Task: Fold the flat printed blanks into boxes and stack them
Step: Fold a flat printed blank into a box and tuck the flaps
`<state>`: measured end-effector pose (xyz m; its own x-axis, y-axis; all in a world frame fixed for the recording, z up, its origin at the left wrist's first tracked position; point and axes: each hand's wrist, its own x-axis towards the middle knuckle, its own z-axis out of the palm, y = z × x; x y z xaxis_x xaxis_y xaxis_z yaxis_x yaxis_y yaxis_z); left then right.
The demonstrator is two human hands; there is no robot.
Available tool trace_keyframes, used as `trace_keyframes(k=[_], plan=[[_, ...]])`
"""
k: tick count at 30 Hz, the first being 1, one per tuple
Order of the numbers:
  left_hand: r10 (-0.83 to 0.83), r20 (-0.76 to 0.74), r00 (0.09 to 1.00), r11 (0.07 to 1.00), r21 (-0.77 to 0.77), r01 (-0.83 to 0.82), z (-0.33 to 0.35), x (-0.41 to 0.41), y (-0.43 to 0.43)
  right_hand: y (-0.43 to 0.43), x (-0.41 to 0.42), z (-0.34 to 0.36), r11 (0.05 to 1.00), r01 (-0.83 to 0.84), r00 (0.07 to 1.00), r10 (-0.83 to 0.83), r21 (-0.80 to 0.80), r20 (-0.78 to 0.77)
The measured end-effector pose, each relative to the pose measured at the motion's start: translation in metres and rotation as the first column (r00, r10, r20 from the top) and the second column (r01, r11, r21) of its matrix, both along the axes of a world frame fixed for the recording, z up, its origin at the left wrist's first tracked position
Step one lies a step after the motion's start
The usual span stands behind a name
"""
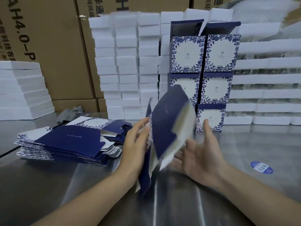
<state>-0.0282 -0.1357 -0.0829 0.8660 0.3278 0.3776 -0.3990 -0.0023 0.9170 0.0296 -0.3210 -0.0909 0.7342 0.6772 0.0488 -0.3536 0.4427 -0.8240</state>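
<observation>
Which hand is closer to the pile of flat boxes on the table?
Left. The left hand is just right of the pile of flat blanks, close to its edge. The right hand is farther right, beyond the blank being folded.

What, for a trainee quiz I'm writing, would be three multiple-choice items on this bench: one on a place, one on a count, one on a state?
1. The pile of flat blanks lies:
A. left of the held blank
B. right of it
C. under it

2. The folded boxes stand in how many columns?
A. one
B. two
C. four

3. The lid flaps of the top two boxes are:
A. tucked shut
B. torn off
C. standing open

Key:
1 A: the pile sits on the table, at the left of the view, while the held blank is in the middle.
2 B: two columns stand side by side.
3 C: both blue flaps stick up above the printed fronts.
</observation>
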Motion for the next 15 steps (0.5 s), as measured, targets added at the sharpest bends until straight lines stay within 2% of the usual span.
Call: trace_keyframes(k=[2,5,7,10,13,15], plan=[[-0.213,-0.083,0.973,0.934,-0.309,0.178,0.007,-0.003,-0.001,0.002,-0.005,0.005,0.997,0.007,0.996,0.0,-0.075,0.091],[-0.297,-0.083,0.951,0.861,-0.454,0.23,0.009,-0.005,0.006,0.006,-0.004,0.001,0.993,0.075,0.991,-0.065,-0.088,0.114],[-0.273,-0.077,0.959,0.862,-0.461,0.209,0.006,-0.001,0.01,0.008,-0.005,-0.001,0.992,0.113,0.987,-0.105,-0.061,0.121],[-0.212,-0.161,0.964,0.902,-0.412,0.13,0.006,0.002,0.01,0.011,-0.012,0.005,0.978,0.208,0.959,-0.201,-0.019,0.198],[-0.018,-0.187,0.982,0.967,-0.252,-0.03,0.001,0.006,0.012,0.007,-0.016,0.013,0.96,0.272,0.914,-0.235,-0.071,0.33],[0.097,-0.193,0.976,0.975,-0.179,-0.132,-0.003,0.01,0.016,0.003,-0.012,0.013,0.925,0.368,0.85,-0.294,-0.093,0.437]])
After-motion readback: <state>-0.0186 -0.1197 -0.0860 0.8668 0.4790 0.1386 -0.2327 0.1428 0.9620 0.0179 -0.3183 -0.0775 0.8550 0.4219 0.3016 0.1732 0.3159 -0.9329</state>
